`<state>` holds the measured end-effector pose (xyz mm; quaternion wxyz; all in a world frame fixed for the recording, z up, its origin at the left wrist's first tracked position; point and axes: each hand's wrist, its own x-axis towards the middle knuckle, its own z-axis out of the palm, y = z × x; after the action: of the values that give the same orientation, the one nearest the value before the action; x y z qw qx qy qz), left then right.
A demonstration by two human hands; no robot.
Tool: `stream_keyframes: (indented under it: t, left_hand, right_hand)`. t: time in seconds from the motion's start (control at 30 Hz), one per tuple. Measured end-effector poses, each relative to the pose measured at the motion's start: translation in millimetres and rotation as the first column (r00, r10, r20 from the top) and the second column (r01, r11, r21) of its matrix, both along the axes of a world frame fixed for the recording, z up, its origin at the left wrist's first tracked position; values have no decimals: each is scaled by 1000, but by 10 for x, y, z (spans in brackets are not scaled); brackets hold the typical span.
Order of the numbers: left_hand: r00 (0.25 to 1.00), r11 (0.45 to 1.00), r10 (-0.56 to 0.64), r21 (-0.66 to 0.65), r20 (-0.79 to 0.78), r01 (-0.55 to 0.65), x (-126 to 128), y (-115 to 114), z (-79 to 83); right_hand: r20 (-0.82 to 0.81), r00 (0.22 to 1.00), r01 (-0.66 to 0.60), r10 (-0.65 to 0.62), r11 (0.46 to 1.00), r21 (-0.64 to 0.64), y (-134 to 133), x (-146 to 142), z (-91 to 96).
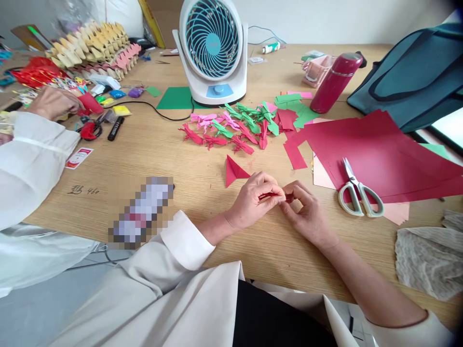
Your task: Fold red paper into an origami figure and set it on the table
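Note:
Between my two hands is a narrow piece of folded red paper (267, 196), mostly covered by my fingers. My left hand (256, 200) pinches one end, and my right hand (304, 209) grips the other, their fingertips touching. Just beyond my left hand lies a folded red paper triangle (235, 172). Farther back is a pile of small folded paper figures (248, 123) in red, green and pink. White-handled scissors (356, 193) lie to the right with blades apart, on large red paper sheets (376, 149).
A white fan (213, 48) stands at the back. To its right are a red thermos (333, 84) and a blue-green bag (401, 77). At left, a co-worker's hand (56, 102) is among craft supplies; a blurred-out item (144, 212) lies nearer. Grey cloth (430, 255) sits at right.

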<state>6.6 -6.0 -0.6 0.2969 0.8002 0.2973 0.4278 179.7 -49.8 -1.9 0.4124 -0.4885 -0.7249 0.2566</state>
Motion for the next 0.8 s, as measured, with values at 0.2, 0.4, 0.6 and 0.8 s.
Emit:
stream_keyframes:
  t: [0.2,0.4,0.6,0.8]
  left_hand:
    - [999,999,-46,-14,23,47,9,-2,-45]
    - [997,997,-48,-53,62,52,15,-10,-24]
    - [991,995,-86,-44,106,91,25,-33,-5]
    - [994,993,-19,-112,111,32,31,-39,-3]
  right_hand:
    - [-12,1000,-7,6,1000,-7,-18,-21,0]
    - [9,1000,-14,14,1000,-12,-13,-33,18]
    - [-2,999,-53,53,998,-36,1,-54,17]
    - [-62,997,-43,38,996,-79,2,-71,20]
